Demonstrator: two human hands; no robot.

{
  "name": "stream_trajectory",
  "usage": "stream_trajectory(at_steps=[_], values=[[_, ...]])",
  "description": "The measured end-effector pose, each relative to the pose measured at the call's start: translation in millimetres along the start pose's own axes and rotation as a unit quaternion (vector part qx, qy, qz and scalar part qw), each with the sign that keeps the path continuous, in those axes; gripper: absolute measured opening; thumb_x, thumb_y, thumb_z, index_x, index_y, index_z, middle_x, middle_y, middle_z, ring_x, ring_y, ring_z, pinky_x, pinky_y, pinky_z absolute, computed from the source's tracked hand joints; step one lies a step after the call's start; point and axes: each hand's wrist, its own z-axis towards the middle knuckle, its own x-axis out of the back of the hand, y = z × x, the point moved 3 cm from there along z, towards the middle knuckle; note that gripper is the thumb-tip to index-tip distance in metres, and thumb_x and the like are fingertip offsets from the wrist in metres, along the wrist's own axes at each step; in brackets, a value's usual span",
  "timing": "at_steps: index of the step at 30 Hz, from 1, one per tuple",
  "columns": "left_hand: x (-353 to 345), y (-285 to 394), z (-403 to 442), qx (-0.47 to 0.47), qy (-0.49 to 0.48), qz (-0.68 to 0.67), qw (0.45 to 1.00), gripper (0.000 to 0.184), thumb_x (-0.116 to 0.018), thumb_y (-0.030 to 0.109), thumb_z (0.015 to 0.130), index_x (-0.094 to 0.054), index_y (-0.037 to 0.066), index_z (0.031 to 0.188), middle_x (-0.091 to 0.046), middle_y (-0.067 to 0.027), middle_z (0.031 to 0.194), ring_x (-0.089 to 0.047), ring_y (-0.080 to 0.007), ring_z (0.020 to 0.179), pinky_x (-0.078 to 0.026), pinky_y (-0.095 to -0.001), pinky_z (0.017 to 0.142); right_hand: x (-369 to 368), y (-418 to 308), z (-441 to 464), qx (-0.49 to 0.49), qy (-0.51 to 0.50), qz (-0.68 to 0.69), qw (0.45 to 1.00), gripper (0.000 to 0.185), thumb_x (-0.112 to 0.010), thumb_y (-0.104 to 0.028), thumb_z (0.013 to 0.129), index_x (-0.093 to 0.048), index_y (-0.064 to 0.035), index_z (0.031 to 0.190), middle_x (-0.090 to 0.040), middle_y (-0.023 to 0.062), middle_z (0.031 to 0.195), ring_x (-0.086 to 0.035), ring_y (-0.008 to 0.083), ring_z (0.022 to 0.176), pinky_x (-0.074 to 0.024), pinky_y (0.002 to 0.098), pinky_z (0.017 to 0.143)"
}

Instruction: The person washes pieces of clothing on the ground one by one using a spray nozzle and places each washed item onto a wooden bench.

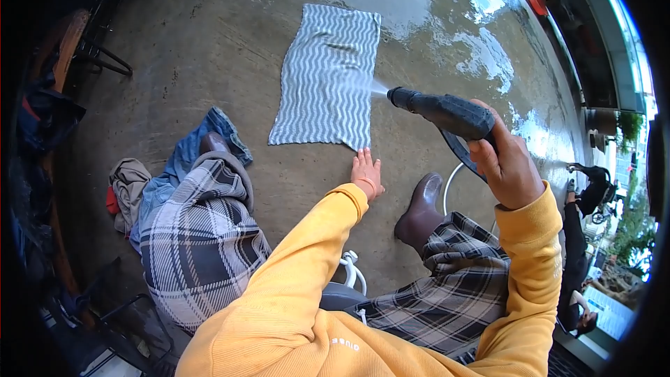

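Observation:
A striped grey-and-white cloth (328, 77) lies spread on the wet concrete floor. My right hand (513, 167) is wrapped round the grip of a black spray gun (447, 112), which points left and sends a spray of water onto the cloth's right edge. My left hand (366, 173) reaches to the cloth's lower right corner, its fingers spread and fingertips at the edge. From the gun's grip a hose (450, 188) runs down toward the floor beside my right boot.
Brown boots (422, 213) flank the floor before me. Crumpled jeans (188, 153) and a grey garment (128, 185) lie at left. Metal-framed furniture (105, 59) stands far left. At right are a dark animal (593, 187) and a person in dark clothes (575, 244).

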Motion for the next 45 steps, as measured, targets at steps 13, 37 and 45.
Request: stream_trajectory(at_steps=[13,37,45], values=[[3.0,0.4,-1.9,-0.004,0.002,-0.012,1.0,0.089,-0.067,0.055,0.08,-0.033,0.014,0.151,-0.011,-0.0261,0.159,-0.012,-0.0398,0.147,-0.017,-0.0456,0.118,11.6,-7.3,8.5,0.079,0.115,-0.011,0.99,0.046,-0.057,-0.024,0.098,-0.044,-0.0051,0.138,-0.067,0.0172,0.088,-0.07,0.0323,0.081,-0.0525,0.0339,0.074],[9.6,-5.8,-4.2,-0.016,-0.013,-0.048,0.999,0.076,-0.067,0.05,0.082,-0.044,0.014,0.144,-0.013,-0.0243,0.159,-0.014,-0.0372,0.148,-0.02,-0.0461,0.117,0.7,-2.7,33.9,0.04,0.114,-0.035,0.992,0.047,-0.057,-0.027,0.097,-0.043,-0.0107,0.139,-0.065,0.0194,0.08,-0.067,0.039,0.076,-0.051,0.0404,0.069],[10.6,-4.6,-5.6,-0.012,-0.015,-0.048,0.999,0.074,-0.067,0.05,0.081,-0.046,0.014,0.143,-0.013,-0.0235,0.159,-0.015,-0.0369,0.147,-0.02,-0.0461,0.117,-13.5,-8.6,27.0,-0.004,-0.056,-0.071,0.996,0.048,-0.061,-0.026,0.094,-0.044,-0.0108,0.136,-0.064,0.0196,0.078,-0.065,0.0411,0.073,-0.0488,0.0448,0.065]])
